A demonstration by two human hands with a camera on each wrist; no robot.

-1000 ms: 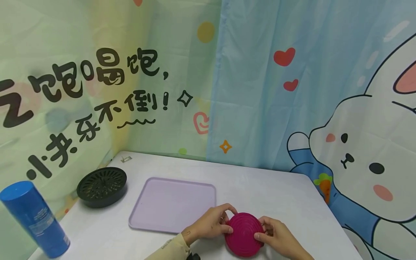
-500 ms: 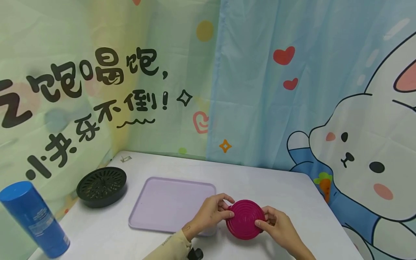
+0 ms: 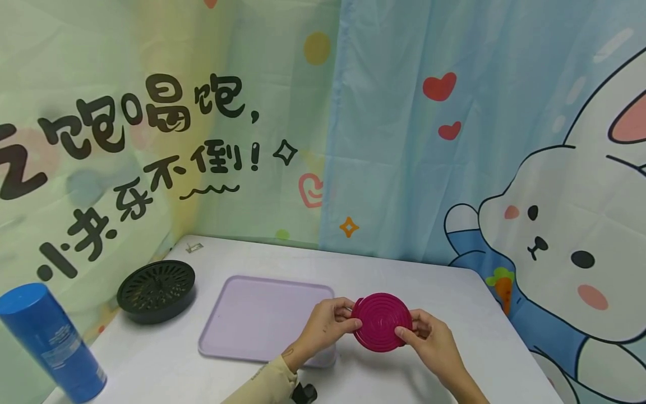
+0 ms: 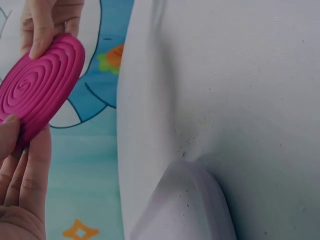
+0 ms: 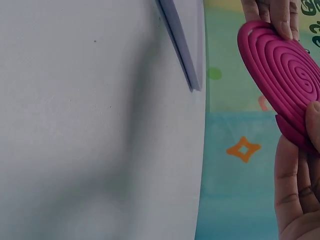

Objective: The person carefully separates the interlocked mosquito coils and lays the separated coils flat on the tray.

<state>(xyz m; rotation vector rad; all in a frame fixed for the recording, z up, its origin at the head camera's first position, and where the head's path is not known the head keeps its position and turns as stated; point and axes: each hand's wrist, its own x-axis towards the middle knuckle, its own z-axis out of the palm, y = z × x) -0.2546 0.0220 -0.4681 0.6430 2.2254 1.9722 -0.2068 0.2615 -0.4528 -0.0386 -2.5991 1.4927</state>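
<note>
A curtain (image 3: 383,112) fills the upper half of the frame, with black lettering on the left and a white rabbit on the right. Below it my white worktop (image 3: 484,325) spans the lower part. A pale lilac tray (image 3: 267,320) lies flat just left of the lower middle, its longer sides running roughly left to right. At the lower left edge a blue can (image 3: 55,342) appears slanted, its top towards the upper left. Right of it and further back sits a round black dish (image 3: 161,314) with a slotted top. My left hand (image 3: 325,328) and right hand (image 3: 431,339) are right of the lower middle, each pinching one side of the same thing, thumb on the face and fingers behind. That is a magenta disc (image 3: 382,322) of spiral rings, which I hold up above the worktop, beyond the tray's right edge. It is round, its ringed face turned towards me. Seen from my left wrist, its outline stretches from lower left to upper right; from my right wrist, from upper left to lower right. Smallest is a clip (image 3: 194,247) on the worktop's far left corner.
</note>
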